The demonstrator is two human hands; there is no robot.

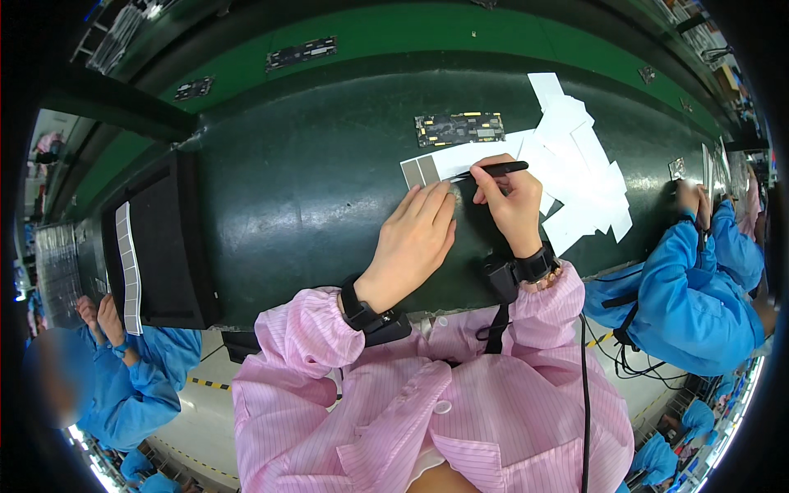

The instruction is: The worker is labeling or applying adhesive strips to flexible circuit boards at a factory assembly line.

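My left hand lies palm down with its fingers stretched out, fingertips at the lower edge of a white strip with grey rectangular stickers. In my right hand are slim black tweezers, pinched between thumb and fingers. Their thin tip points left, at the strip beside my left fingertips; whether it grips anything is too small to tell. Just beyond the strip lies a black circuit board with yellow patches. Several loose white paper strips are heaped to the right of my right hand, overlapping the sticker strip's right end.
On the dark green table, a black foam tray stands at the left, with another grey sticker strip on it. More circuit boards lie on the green belt beyond. Co-workers in blue sit at both sides.
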